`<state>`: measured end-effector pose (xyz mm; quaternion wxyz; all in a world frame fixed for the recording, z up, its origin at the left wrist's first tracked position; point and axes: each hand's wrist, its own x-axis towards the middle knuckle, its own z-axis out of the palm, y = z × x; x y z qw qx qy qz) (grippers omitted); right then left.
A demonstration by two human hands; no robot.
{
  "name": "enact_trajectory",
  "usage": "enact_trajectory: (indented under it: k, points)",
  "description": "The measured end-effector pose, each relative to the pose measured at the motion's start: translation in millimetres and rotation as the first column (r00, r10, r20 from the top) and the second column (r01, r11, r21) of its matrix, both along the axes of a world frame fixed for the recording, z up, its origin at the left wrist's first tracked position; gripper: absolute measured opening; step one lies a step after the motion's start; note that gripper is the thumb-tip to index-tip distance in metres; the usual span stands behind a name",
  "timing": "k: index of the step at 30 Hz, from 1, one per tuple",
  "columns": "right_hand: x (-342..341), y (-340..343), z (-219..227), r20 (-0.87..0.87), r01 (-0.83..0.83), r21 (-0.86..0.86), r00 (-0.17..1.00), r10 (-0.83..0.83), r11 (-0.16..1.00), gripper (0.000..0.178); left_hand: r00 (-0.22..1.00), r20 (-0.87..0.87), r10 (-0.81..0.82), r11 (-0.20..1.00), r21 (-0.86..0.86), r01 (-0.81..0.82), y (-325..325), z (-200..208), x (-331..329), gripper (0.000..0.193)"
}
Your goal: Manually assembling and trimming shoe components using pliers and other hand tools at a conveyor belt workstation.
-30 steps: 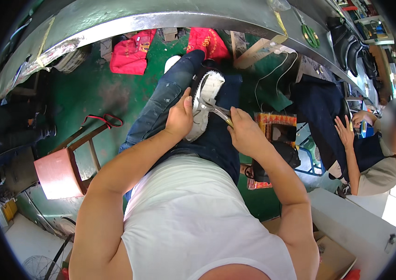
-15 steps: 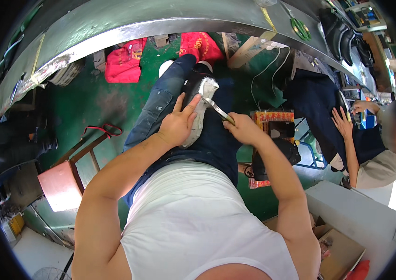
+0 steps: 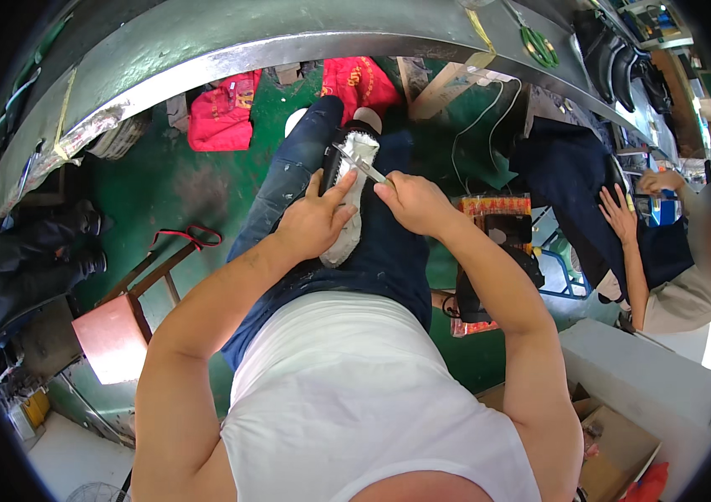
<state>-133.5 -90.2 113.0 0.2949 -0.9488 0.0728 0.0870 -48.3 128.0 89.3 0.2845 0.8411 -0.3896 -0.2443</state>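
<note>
A black shoe [image 3: 354, 205] lies bottom up along my lap, its white underside facing me and its toe pointing away. My left hand [image 3: 313, 219] grips it near the middle, fingers spread across the side and the white bottom. My right hand [image 3: 414, 201] is closed round the handle of a slim shiny metal hand tool [image 3: 364, 165]. The tool's tip reaches across the toe part to the shoe's left edge. Its exact kind is hard to make out, and my fist covers most of the handle.
A metal-edged bench [image 3: 288, 48] runs across the front, with green-handled scissors [image 3: 538, 46] on it. Red cloth bags [image 3: 225, 113] lie beneath. A small stool [image 3: 112, 339] stands left. A co-worker [image 3: 673, 259] sits at right, near an open cardboard box [image 3: 619, 443].
The tool has swung left across the toe, its tip now at the shoe's left edge. My right hand has moved forward and left. The shoe has turned slightly, toe leftward.
</note>
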Motion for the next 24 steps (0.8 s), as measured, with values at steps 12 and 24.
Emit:
enact_trajectory:
  k: [12, 24]
  points:
    - [-18, 21, 17, -0.157, -0.086, -0.013, 0.984, 0.083, 0.996, 0.046, 0.909, -0.351, 0.227, 0.968, -0.025, -0.251, 10, -11, 0, 0.080]
    - [-15, 13, -4, -0.167, 0.407, 0.823, 0.839, -0.518, 0.395, 0.051, 0.812, -0.578, 0.085, 0.858, -0.372, -0.355, 2, 5, 10, 0.075]
